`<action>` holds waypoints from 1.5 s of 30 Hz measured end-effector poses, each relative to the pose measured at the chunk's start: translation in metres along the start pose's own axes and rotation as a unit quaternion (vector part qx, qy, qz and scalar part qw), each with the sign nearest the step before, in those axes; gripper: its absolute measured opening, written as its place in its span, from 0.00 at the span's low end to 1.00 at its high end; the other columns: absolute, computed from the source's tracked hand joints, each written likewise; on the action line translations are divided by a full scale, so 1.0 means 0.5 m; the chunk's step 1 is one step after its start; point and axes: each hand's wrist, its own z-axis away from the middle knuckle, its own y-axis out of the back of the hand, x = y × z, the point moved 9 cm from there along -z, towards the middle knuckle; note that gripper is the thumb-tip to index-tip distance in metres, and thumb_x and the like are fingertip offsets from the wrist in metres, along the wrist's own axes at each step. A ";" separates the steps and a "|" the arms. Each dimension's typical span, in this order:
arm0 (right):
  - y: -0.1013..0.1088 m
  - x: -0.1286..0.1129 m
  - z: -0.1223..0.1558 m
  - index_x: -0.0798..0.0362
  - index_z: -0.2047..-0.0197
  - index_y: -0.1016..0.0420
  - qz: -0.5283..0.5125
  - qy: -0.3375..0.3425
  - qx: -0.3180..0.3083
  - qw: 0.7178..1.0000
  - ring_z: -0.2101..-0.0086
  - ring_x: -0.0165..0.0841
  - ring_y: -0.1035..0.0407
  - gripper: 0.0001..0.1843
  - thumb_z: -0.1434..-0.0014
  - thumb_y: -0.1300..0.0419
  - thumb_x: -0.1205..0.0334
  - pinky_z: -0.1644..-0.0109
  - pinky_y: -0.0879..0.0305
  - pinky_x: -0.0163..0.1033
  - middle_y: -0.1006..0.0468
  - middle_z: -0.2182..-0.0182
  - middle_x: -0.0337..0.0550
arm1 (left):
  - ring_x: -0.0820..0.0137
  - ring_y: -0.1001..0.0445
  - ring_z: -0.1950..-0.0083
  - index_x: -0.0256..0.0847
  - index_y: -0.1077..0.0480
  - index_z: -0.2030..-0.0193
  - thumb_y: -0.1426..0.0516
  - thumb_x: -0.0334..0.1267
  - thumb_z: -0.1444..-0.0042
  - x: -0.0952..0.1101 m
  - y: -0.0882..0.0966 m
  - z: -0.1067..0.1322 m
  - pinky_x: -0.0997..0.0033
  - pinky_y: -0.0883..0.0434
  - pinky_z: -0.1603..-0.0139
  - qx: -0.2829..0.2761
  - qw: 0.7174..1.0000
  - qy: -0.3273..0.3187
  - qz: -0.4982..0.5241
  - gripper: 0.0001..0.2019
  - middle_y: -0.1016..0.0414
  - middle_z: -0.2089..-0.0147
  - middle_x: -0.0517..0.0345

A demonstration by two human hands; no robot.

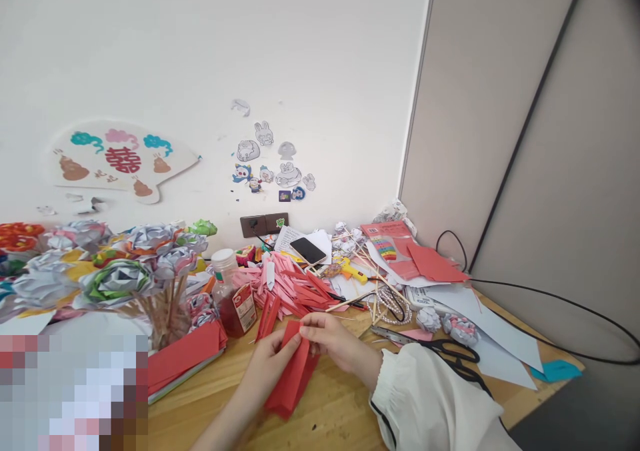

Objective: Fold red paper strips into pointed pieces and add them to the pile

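Red folded paper: the red folded paper (286, 388) is slanting between the two hands, just above the near part of the wooden worktop (340, 414).
Left hand: the left hand (274, 352) is gripping the paper's left edge, its thumb lying along the upper part.
Right hand: the right hand (325, 339) is pinching the paper's upper end, its fingertips close beside the left thumb; a white sleeve (430, 391) is covering that arm.
Scissors: black-handled scissors (453, 352) are lying to the right, near the sleeve.
Red sheets: a stack of red sheets (193, 352) is resting to the left of the hands.
Jar: a white-lidded jar (226, 291) is standing beyond that stack.
Strips: pink and red paper strips (287, 279) are heaping up behind the hands.
Tools: a yellow glue gun (354, 270) is lying right of the strips, and a phone (307, 251) is resting behind them.
Flowers: folded paper flowers (117, 281) are crowding the left side.
Wall: a fan-shaped cutout (100, 171) and small stickers (289, 173) are decorating the white wall (320, 51).
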 end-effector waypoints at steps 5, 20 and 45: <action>0.015 0.006 -0.009 0.57 0.74 0.34 0.040 0.003 0.019 0.999 0.83 0.20 0.45 0.14 0.61 0.37 0.58 0.80 0.55 0.28 0.36 0.83 0.32 | 0.71 0.33 0.73 0.34 0.30 0.71 0.49 0.47 0.54 -0.005 -0.013 -0.001 0.75 0.37 0.72 -0.037 0.999 -0.018 -0.017 0.16 0.27 0.74 0.59; 0.012 0.003 -0.008 0.57 0.74 0.35 0.008 0.009 -0.014 1.000 0.82 0.21 0.44 0.16 0.53 0.44 0.51 0.78 0.51 0.29 0.37 0.82 0.34 | 0.73 0.33 0.86 0.38 0.40 0.73 0.50 0.48 0.53 -0.022 -0.031 0.005 0.75 0.35 0.85 -0.059 0.992 0.045 0.104 0.13 0.32 0.82 0.64; 0.038 -0.010 -0.012 0.58 0.74 0.32 0.155 0.025 0.041 0.987 0.80 0.22 0.44 0.16 0.63 0.37 0.54 0.76 0.48 0.30 0.36 0.82 0.34 | 0.75 0.36 0.87 0.37 0.38 0.72 0.51 0.45 0.53 -0.022 -0.026 0.009 0.77 0.40 0.86 -0.047 0.996 0.044 0.053 0.11 0.32 0.82 0.64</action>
